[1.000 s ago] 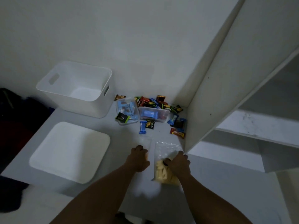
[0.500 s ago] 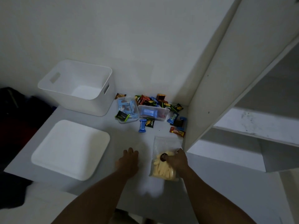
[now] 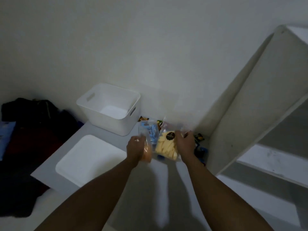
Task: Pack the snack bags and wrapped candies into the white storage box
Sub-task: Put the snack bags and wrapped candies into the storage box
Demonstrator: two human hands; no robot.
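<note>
These bags are looking slippery and floppy, so one could be sliding out on the way to the white storage box (image 3: 115, 126), or dropping on the lid (image 3: 90, 157) beside it. The right hand (image 3: 185, 145) is gripping a clear bag of yellow chips (image 3: 166, 147). The left hand (image 3: 135, 147) is gripping a bag of orange snacks (image 3: 148, 151). Both are hanging above the counter (image 3: 146, 189), near the box.

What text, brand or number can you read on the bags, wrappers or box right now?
None reads clearly.
Dark round label on the yellow snack bag in the right hand: print too blurred.
Brown candy wrapper beside the white storage box: too small.
Orange snack bag in the left hand: no print visible.
</note>
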